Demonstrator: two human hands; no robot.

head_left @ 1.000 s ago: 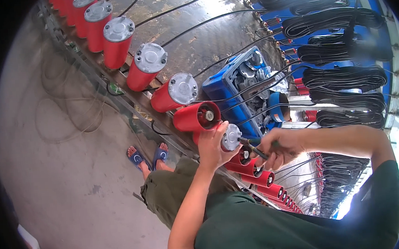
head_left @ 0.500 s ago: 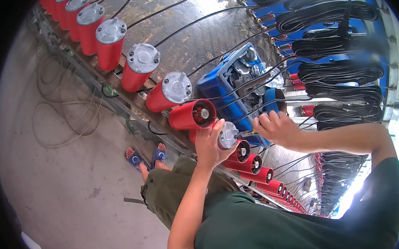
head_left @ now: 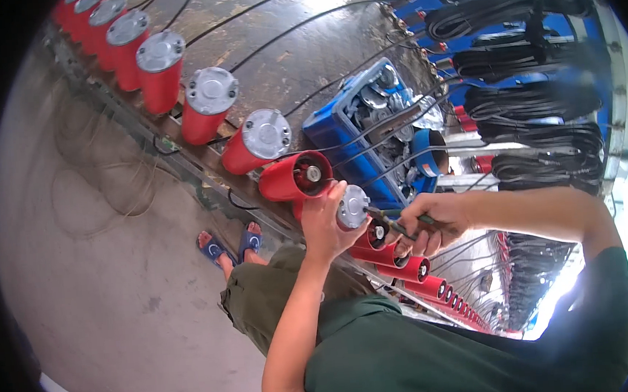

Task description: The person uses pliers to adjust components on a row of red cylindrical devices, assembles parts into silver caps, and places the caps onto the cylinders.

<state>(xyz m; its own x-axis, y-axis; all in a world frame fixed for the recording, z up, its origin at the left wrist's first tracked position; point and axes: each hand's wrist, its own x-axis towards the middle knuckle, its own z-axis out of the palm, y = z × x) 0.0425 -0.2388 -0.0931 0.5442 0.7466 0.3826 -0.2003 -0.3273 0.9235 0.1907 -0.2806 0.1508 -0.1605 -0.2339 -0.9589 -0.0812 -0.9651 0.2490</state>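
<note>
My left hand (head_left: 322, 224) is closed around a red cylindrical housing that is mostly hidden behind it. A round grey metal cap (head_left: 353, 205) sits on that housing's end, beside my fingertips. In my right hand (head_left: 434, 222) is a pair of pliers (head_left: 398, 226) with dark green handles, its tip close to the cap's edge; whether it touches cannot be made out. Just behind my left hand stands an uncapped red housing (head_left: 282, 181) with a motor shaft showing inside. On the other side, below the pliers, lies another open red housing (head_left: 366, 237).
Capped red housings (head_left: 253, 143) line the bench edge at the far left; open ones (head_left: 415, 269) continue to the lower right. A blue crate (head_left: 334, 125) holds grey metal caps, with a blue ring (head_left: 430, 153) at its corner. Black cables (head_left: 302, 20) cross the bench toward coiled bundles (head_left: 516, 62).
My right hand has come down and nearer, turning, so the pliers' handles now show in it. My left hand stays on the capped housing. The whole view has shifted slightly.
</note>
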